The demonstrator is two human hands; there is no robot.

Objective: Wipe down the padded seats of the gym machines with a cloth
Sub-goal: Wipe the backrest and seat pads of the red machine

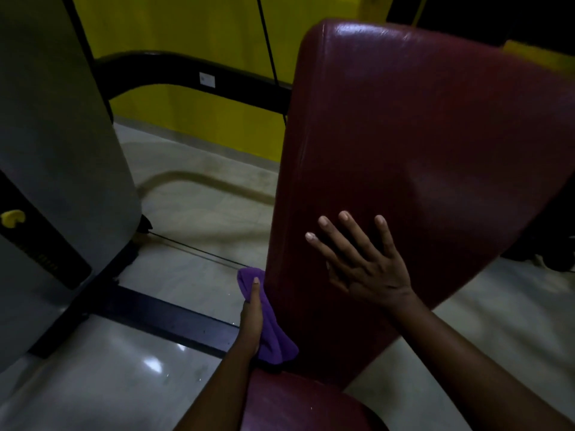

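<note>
- Purple cloth (273, 337) lies against the back pad's (420, 119) left edge, with your left hand's (252, 315) thumb clamped over it.
- Your right hand (370, 272) braces the pad's face, fingers spread flat.
- You seem to be wiping the edge; next, sweep firmly along it.

Gym, indoor, dimly lit. Maroon vinyl backrest pad (420, 150) rises at tilt above matching seat pad (295, 405): exercise-machine upholstery. Grey machine housing (62, 135) at left, yellow knob (12, 217) in its black slot. Curved black steel frame tube (186, 73) behind, thin black cable (267, 42) crossing it. Black base beam (161, 318) on glossy pale floor (202, 213). Yellow wall (186, 26) at back.
</note>
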